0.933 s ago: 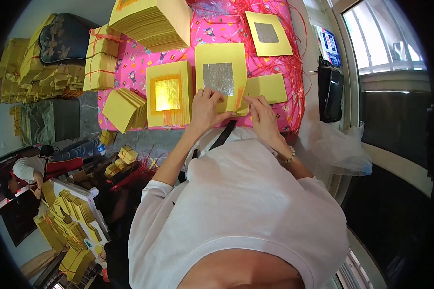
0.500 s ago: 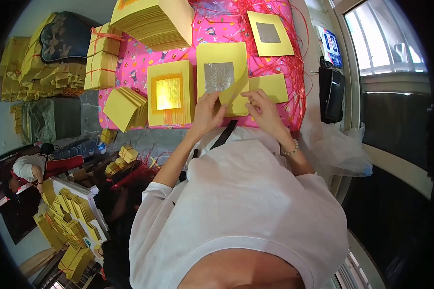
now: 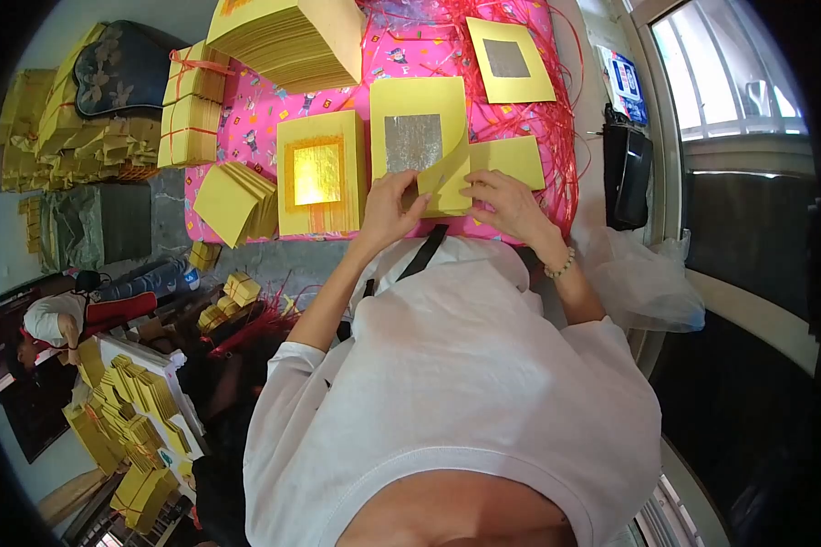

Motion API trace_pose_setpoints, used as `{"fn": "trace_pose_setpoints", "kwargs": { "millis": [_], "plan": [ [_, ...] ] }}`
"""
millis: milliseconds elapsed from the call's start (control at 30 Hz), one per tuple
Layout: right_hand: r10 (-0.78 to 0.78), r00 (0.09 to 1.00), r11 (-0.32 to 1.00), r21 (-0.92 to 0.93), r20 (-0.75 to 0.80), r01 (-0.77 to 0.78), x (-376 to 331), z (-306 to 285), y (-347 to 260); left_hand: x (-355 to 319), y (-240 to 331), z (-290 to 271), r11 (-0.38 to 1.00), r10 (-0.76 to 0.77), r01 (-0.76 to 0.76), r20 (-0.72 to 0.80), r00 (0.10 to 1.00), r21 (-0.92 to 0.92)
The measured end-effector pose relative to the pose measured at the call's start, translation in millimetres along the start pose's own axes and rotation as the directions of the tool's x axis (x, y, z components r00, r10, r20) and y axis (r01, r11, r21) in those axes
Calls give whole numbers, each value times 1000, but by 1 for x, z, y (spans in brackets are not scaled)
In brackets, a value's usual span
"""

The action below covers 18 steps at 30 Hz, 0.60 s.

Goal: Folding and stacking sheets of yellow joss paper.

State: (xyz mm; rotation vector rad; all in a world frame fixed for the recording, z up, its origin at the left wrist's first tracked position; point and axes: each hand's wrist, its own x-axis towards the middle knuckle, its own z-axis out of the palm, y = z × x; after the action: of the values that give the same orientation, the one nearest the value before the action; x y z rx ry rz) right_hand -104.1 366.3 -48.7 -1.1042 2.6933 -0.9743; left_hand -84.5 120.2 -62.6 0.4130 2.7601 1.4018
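A yellow paper sheet with a silver foil square [image 3: 413,141] lies on a stack on the pink table, its lower right part curled up and over. At its near edge my left hand [image 3: 389,214] pinches the curled part between thumb and fingers. My right hand [image 3: 513,210], a bead bracelet on its wrist, has bent fingers closed at the sheet's right edge; the exact grip is partly hidden. Beyond it lies plain yellow paper [image 3: 511,160]. Left of the stack stands another pile topped with a gold foil square [image 3: 317,176].
A tall paper stack [image 3: 287,50] stands at the back, tied bundles [image 3: 190,132] at the left. Another silver-foil sheet [image 3: 509,56] lies back right beside tangled red plastic strips [image 3: 564,137]. A clear plastic bag [image 3: 643,287] sits at right. Another person [image 3: 53,319] works far left.
My right hand has moved slightly down and left, bringing its fingers in against the curled sheet. My left hand keeps nearly the same place. The view has shifted a little.
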Motion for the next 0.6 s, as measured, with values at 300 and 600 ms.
{"fn": "trace_pose_setpoints", "kwargs": {
  "millis": [300,600],
  "plan": [
    [77,997,988,129,26,-79,20,-14,-16,4,1,-3,998,49,-47,27,998,-50],
    [213,976,912,349,43,-214,39,-9,-10,5,-1,-3,998,45,-42,72,996,-45]
  ]
}}
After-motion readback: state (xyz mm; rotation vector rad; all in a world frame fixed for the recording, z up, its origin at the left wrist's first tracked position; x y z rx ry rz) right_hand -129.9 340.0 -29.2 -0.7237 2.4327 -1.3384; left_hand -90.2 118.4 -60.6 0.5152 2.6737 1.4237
